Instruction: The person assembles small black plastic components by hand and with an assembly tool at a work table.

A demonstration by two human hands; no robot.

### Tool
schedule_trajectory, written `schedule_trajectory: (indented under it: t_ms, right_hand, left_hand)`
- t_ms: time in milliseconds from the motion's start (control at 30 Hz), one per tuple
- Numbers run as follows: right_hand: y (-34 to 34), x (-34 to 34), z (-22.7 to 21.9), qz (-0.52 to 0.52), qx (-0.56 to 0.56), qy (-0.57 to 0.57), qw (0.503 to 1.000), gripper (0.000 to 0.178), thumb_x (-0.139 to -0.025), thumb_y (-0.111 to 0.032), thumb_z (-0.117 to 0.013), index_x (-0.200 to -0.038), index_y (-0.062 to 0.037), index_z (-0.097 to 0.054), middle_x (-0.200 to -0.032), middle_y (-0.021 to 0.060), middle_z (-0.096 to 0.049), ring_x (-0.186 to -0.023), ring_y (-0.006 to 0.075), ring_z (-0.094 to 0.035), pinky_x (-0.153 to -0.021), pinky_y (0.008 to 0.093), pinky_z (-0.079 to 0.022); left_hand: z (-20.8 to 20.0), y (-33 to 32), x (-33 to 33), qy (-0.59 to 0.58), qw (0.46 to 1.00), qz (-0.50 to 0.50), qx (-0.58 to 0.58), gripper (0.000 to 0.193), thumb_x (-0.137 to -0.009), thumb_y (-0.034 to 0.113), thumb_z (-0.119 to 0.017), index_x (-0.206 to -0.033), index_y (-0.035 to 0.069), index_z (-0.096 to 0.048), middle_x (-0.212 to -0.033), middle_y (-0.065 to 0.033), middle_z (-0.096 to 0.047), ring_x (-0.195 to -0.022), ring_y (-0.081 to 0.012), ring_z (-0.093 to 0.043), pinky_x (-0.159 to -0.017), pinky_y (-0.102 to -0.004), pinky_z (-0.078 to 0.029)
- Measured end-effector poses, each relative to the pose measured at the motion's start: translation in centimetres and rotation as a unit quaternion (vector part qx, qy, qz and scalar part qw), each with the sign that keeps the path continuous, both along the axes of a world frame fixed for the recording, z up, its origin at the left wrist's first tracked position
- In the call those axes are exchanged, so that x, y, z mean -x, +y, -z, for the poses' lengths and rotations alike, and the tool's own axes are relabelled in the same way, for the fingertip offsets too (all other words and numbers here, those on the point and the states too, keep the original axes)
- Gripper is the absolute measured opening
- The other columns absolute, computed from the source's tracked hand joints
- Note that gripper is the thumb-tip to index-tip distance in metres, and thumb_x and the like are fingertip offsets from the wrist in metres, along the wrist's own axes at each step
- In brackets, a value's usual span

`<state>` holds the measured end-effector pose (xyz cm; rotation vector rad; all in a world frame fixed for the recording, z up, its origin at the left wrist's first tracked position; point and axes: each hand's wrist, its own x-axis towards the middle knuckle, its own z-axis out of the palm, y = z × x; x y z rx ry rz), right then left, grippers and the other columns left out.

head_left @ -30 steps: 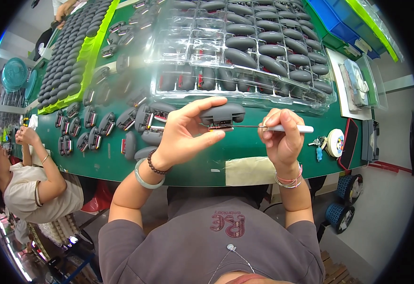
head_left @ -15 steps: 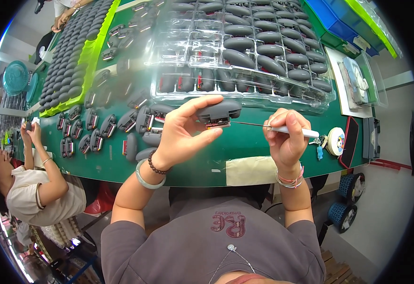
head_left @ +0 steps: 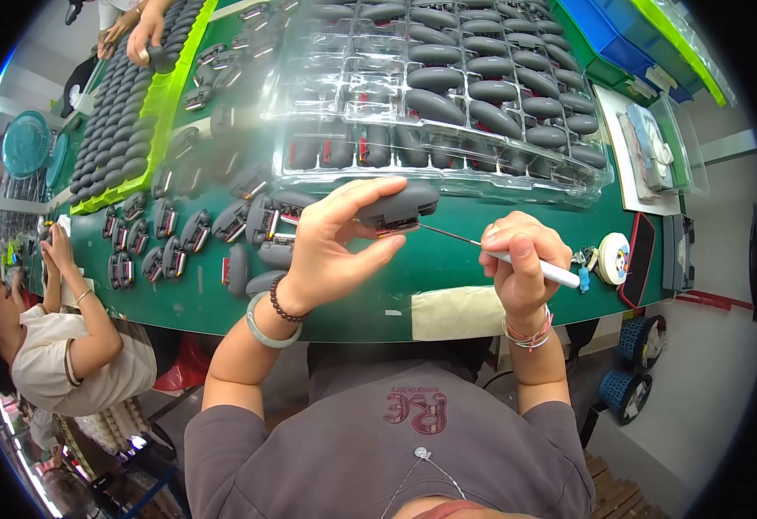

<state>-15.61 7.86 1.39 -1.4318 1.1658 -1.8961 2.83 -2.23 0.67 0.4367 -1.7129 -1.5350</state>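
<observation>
Above the table's near side, my left hand (head_left: 331,235) grips a dark grey rounded plastic part (head_left: 400,204) between thumb and fingers. Its underside shows a metal and red fitting. My right hand (head_left: 527,264) is closed round a white-handled tool with a thin metal shaft (head_left: 555,272), which could be a screwdriver or a pick. The shaft slants up leftward, its tip at the part's lower right edge; I cannot tell whether it touches. Left of my left hand, several similar grey parts (head_left: 195,230) lie loose on the green table (head_left: 357,303).
Clear plastic trays (head_left: 517,183) full of grey parts stand ahead. A bright green crate (head_left: 164,112) of parts is at far left, with another person's hand (head_left: 146,36) over it. A seated person (head_left: 76,342) works at left. A beige sheet (head_left: 456,313) and round white keyring item (head_left: 614,258) lie near.
The tool tilts more steeply, its handle lower, as my right hand has turned. My left hand has barely moved. Another person's hand has come over the green crate, at a grey part.
</observation>
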Motion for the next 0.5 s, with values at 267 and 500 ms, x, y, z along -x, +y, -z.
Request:
schedule_trajectory:
  t_ms: [267, 500]
  right_hand:
    - [0.01, -0.05, 0.13, -0.015, -0.031, -0.075, 0.997, 0.029, -0.085, -0.015, -0.049, -0.070, 0.0057, -0.061, -0.058, 0.0116, -0.055, -0.043, 0.0128, -0.049, -0.035, 0.0215, -0.033]
    - [-0.42, -0.02, 0.48, -0.043, -0.075, -0.204, 0.975, 0.032, -0.086, -0.018, -0.048, -0.068, 0.0064, -0.060, -0.060, 0.0115, -0.055, -0.043, 0.0132, -0.048, -0.035, 0.0209, -0.032]
  left_hand:
    - [0.07, 0.20, 0.08, -0.019, 1.000, -0.018, 0.011, 0.047, -0.070, -0.003, -0.064, -0.115, 0.000, -0.052, -0.111, -0.0115, -0.054, -0.097, -0.0157, -0.055, -0.072, -0.0238, -0.053]
    - [0.01, 0.08, 0.02, -0.029, 1.000, -0.004, -0.007, 0.047, -0.070, -0.003, -0.064, -0.116, 0.000, -0.052, -0.111, -0.0113, -0.054, -0.097, -0.0158, -0.055, -0.074, -0.0249, -0.052]
